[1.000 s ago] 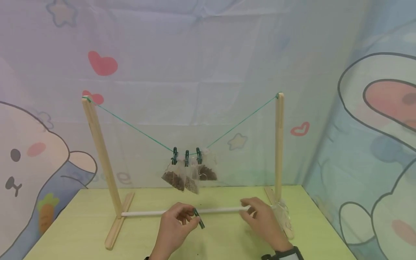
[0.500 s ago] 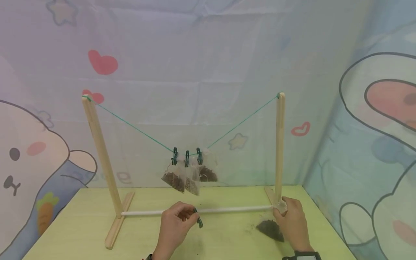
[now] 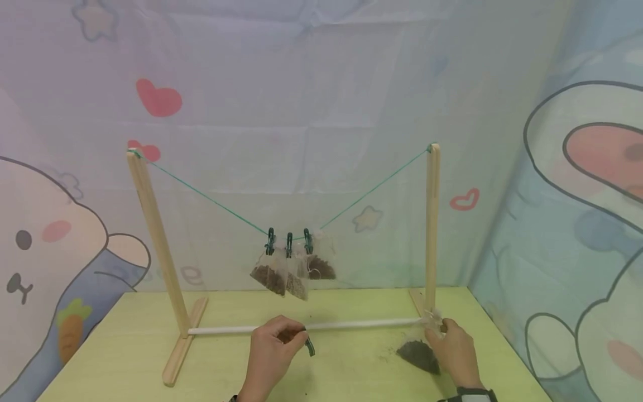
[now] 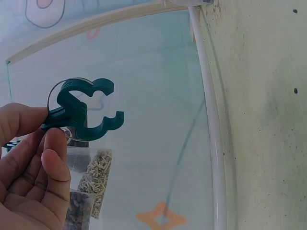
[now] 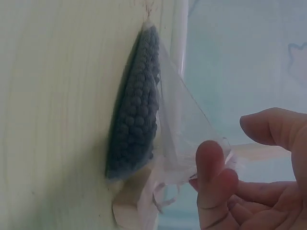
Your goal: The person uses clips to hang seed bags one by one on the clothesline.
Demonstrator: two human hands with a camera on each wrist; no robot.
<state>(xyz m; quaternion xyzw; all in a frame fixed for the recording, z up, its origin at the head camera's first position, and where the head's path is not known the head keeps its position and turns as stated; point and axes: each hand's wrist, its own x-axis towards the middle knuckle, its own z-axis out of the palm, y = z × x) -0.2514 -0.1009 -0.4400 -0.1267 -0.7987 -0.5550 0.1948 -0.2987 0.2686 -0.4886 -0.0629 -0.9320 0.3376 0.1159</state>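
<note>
My left hand (image 3: 271,349) pinches a dark green spring clip (image 3: 310,347) between thumb and fingers. In the left wrist view the clip's handles sit in the fingertips and its curved jaws point away from the hand. My right hand (image 3: 456,352) is at the top of a clear bag (image 5: 136,110) of dark round pellets. In the right wrist view the fingers touch the bag's gathered top, while the thumb stands apart from it. The bag's filled end rests on the table. Several dark green clips (image 3: 289,244) hold small clear filled bags (image 3: 296,285) on a green string (image 3: 211,199).
The string runs between a left wooden post (image 3: 159,245) and a right wooden post (image 3: 432,229). A white rod (image 3: 361,323) joins the wooden feet low across the table (image 3: 100,357). A printed cloth (image 3: 251,100) hangs behind.
My right hand has moved right to the bag by the right post. The bag's filled end has come down onto the table, and the thumb has loosened. The left hand keeps the clip.
</note>
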